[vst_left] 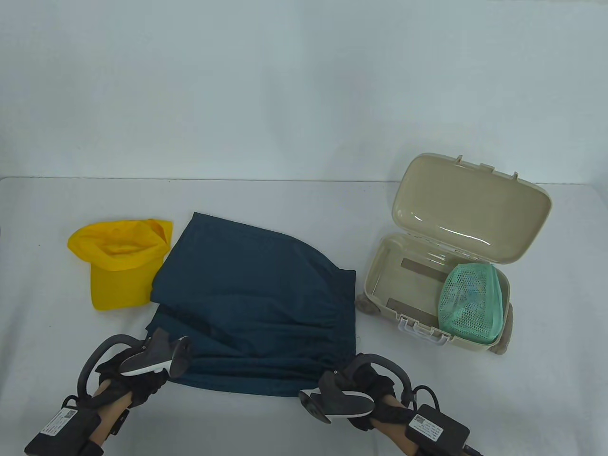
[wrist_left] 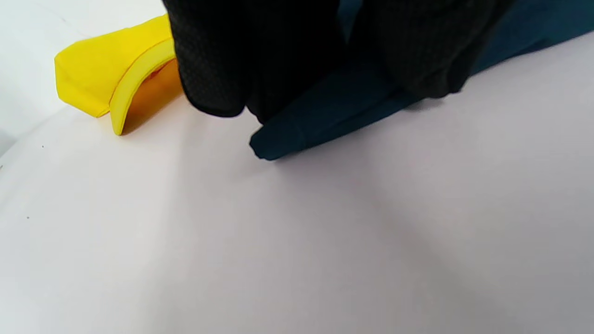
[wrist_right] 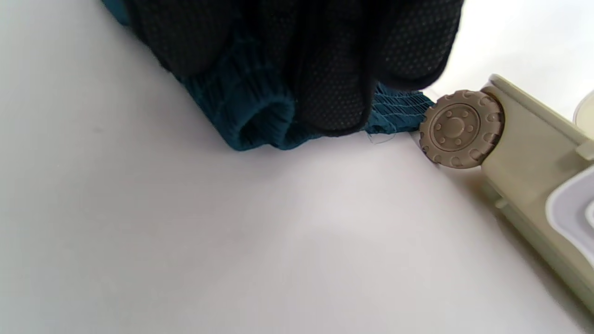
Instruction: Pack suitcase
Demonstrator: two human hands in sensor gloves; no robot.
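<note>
My left hand [vst_left: 128, 375] sat at the near left corner of the dark blue shorts [vst_left: 259, 308]; in the left wrist view its fingers [wrist_left: 218, 60] were curled over that corner, pinching the cloth against the worktop [vst_left: 285, 427]. My right hand [vst_left: 365, 387] was at the near right corner, fingers [wrist_right: 334, 93] closed round the gathered elastic waistband. The shorts lay folded and flat at the middle of the worktop. Yellow cap [vst_left: 121, 263] lay just left of them, its edge touching the cloth. The beige suitcase [vst_left: 380, 285] stood open to the right, lid [vst_left: 470, 209] propped up and back, with a green mesh pouch [vst_left: 470, 301] in its right end. One suitcase wheel [wrist_right: 459, 127] showed close beside the waistband in the right wrist view.
</note>
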